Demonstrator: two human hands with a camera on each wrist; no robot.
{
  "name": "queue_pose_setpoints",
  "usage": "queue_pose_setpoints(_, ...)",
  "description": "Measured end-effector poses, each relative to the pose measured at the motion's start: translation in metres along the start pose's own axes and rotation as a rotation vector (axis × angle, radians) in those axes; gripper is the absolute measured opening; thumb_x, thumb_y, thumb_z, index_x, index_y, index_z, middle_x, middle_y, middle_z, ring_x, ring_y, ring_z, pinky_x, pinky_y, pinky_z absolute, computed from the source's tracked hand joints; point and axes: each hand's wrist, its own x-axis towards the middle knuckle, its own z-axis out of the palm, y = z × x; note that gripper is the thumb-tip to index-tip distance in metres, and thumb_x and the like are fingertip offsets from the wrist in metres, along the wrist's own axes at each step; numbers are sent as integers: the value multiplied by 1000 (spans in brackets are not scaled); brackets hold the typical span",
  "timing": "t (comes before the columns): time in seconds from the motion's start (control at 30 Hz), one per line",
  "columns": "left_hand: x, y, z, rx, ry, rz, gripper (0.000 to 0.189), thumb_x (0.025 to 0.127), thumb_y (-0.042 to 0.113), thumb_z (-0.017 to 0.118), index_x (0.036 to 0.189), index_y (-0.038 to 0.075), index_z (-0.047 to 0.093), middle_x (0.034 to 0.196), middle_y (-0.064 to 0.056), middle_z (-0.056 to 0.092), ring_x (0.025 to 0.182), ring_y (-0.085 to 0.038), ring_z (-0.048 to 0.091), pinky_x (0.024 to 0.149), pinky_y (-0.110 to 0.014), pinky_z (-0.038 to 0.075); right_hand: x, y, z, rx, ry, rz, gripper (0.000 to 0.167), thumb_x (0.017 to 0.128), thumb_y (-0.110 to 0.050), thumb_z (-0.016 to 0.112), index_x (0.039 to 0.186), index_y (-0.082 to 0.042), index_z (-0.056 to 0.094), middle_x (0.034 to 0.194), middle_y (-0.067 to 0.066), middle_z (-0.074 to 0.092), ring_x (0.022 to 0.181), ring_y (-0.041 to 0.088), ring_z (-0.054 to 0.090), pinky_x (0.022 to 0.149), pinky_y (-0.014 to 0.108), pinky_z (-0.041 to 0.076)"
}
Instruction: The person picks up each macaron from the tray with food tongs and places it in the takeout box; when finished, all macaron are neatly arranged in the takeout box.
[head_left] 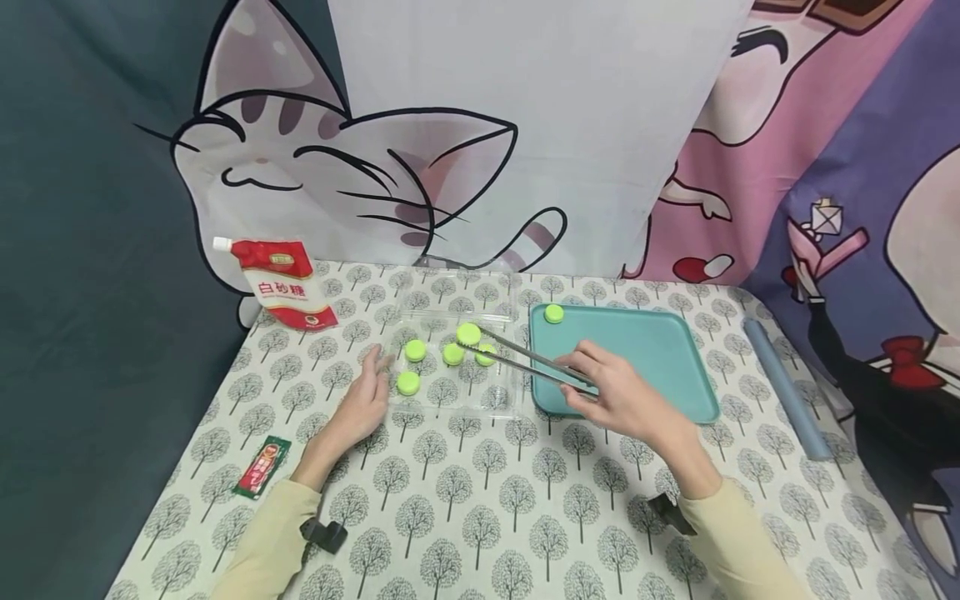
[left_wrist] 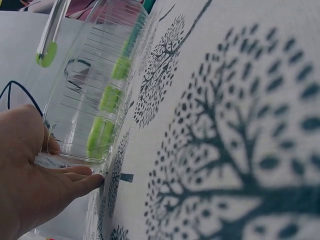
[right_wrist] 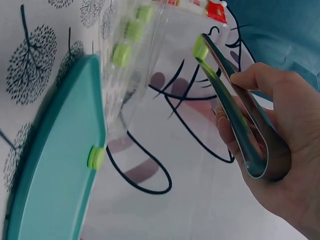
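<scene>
Right hand grips metal tongs whose tips hold a green macaron above a clear box containing four more macarons. Left hand, fingers extended, touches the box's left side. Another macaron sits on the teal tray, near its far left corner.

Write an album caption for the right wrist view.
A right hand grips tongs pinching one green disc; another sits on the teal tray.
</scene>
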Motion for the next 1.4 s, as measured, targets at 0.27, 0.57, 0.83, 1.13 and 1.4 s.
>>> queue_pose_setpoints(0.27, -1, 1, 0, -3, -5, -1, 61, 110, 12, 29, 161, 0, -1, 164, -25, 28, 151, -44, 27, 128, -57, 14, 10, -1, 12, 83, -124, -1, 30, 91, -11, 70, 118, 4, 69, 94, 1, 60, 67, 5, 48, 60, 23, 54)
queue_pose_setpoints(0.57, 0, 2, -1, 7, 0, 8, 60, 110, 13, 28, 161, -1, -1, 163, -26, 29, 151, -45, 27, 127, -57, 15, 16, 0, 24, 108, -225, 19, 28, 89, -7, 71, 115, 5, 69, 101, 9, 65, 68, 3, 51, 67, 23, 60)
queue_pose_setpoints(0.83, 0, 2, -1, 5, 4, 12, 60, 109, 12, 29, 160, -2, 0, 162, -27, 30, 150, -46, 28, 127, -57, 17, 20, 2, 34, 113, -308, 31, 27, 90, -7, 69, 114, 7, 68, 103, 14, 66, 71, 8, 55, 68, 21, 59)
queue_pose_setpoints(1.13, 0, 2, 0, 11, 11, 22, 60, 109, 11, 30, 160, -4, 1, 161, -28, 31, 150, -46, 28, 127, -57, 16, 24, 0, 37, 127, -332, 38, 28, 89, -9, 71, 112, 6, 70, 105, 14, 68, 78, 14, 64, 76, 29, 63)
queue_pose_setpoints(1.4, 0, 2, -1, 17, 10, 20, 60, 109, 11, 29, 160, -3, 1, 162, -27, 31, 150, -46, 28, 127, -57, 16, 23, 0, 29, 151, -338, 96, 34, 87, -8, 69, 118, 6, 69, 101, 13, 65, 65, 1, 48, 64, 18, 56)
